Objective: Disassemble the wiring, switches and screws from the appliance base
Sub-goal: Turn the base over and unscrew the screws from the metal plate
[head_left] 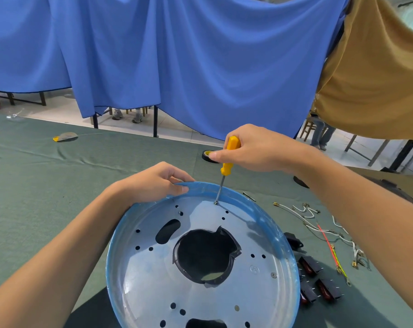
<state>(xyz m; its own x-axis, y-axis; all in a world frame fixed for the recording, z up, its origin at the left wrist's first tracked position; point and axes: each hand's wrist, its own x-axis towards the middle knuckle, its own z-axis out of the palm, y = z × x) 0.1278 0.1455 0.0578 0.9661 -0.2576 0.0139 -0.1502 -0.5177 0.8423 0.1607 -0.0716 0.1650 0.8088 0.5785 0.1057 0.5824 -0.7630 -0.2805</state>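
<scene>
Appliance base (153,275) tilted on the table (47,197), with a screw (216,203) at its far edge under the driver

Loose wires (319,223) and black switches (310,266) lie on the table to the right of the base, so the screw stage looks to be the one in hand. The right hand (255,150) is closed round the yellow handle of the screwdriver (225,169), and the tip sits on the screw just inside the base's far rim. The left hand (158,183) grips that rim to the left of the screw, fingers curled over the edge and thumb on top — steadying the base. The next move probably calls for downward pressure while turning, so the tip stays seated. A second screw (273,275) shows near the base's right rim — likely the one after.
</scene>
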